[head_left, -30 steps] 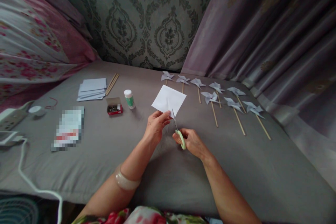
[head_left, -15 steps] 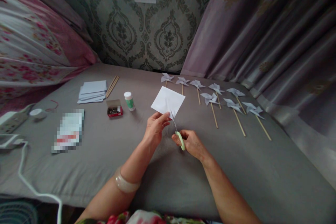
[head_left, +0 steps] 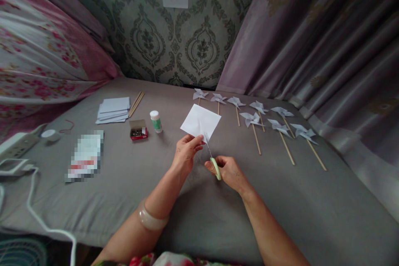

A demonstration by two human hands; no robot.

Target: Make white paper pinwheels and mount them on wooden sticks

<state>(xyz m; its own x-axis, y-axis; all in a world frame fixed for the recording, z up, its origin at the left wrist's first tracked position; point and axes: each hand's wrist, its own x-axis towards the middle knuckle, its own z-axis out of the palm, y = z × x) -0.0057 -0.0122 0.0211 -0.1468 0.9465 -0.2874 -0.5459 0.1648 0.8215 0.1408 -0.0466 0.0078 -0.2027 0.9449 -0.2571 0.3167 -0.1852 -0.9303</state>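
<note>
A square sheet of white paper [head_left: 201, 120] is pinched by its near corner in my left hand [head_left: 186, 151], thumb on top. My right hand [head_left: 228, 171] grips scissors [head_left: 215, 168] with pale green handles. Their blades meet the paper at the near corner, just right of my left thumb. How far the blades are apart is too small to tell. Beyond the sheet and to its right lie several white paper pinwheels [head_left: 251, 119] on wooden sticks.
On the left are a stack of white paper [head_left: 112, 110], wooden sticks [head_left: 136, 104], a small red box of metal pins [head_left: 139, 134] and a white-and-green bottle [head_left: 156, 122]. Farther left lie a blurred packet [head_left: 84, 156], a power strip [head_left: 20, 145] and a white cable [head_left: 46, 226].
The scissor blades look closer together at the paper's corner. My hands keep their holds, and the whole view has shifted slightly.
</note>
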